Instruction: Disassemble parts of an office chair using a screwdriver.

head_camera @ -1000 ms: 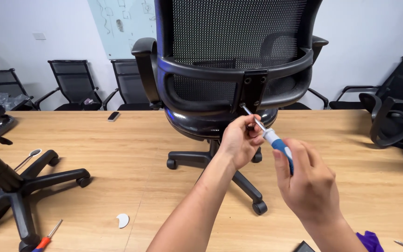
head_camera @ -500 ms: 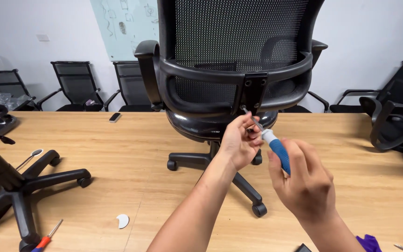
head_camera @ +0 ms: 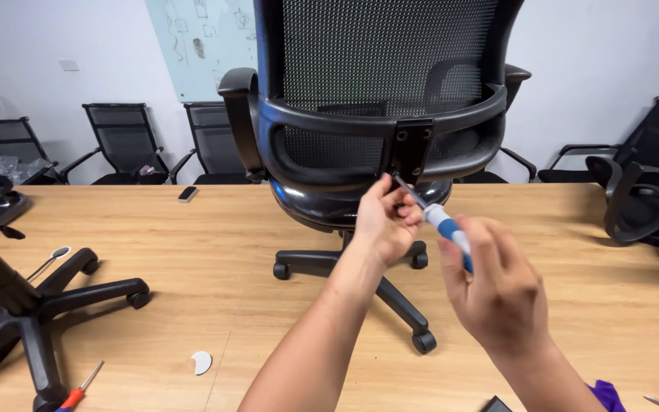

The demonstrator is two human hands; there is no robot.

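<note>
the right hand (head_camera: pixel 497 294) is clenched around the blue-and-white handle of a screwdriver (head_camera: pixel 440 221), and the left hand (head_camera: pixel 381 221) pinches its metal shaft near the tip, steadying it just below the black bracket (head_camera: pixel 412 149) at the back of the chair (head_camera: pixel 379 122). the chair stands upright on the wooden surface (head_camera: pixel 192 252), its wheeled base resting on the wood and its mesh back facing the camera. the tip sits close to the bracket's lower screw holes, but whether it is seated in a screw cannot be told, as the fingers cover that spot. judging by this, the backrest is already set on its frame and the fastening at the bracket is under way, not finished; how many screws are in is too small to tell. off to the left lies a separate chair base (head_camera: pixel 32 305), apart from any seat, with an orange-handled screwdriver (head_camera: pixel 78 389) near it and a small white disc (head_camera: pixel 202 362) on the wood, so more assembly seems left. other chairs (head_camera: pixel 116 137) stand along the wall.
</note>
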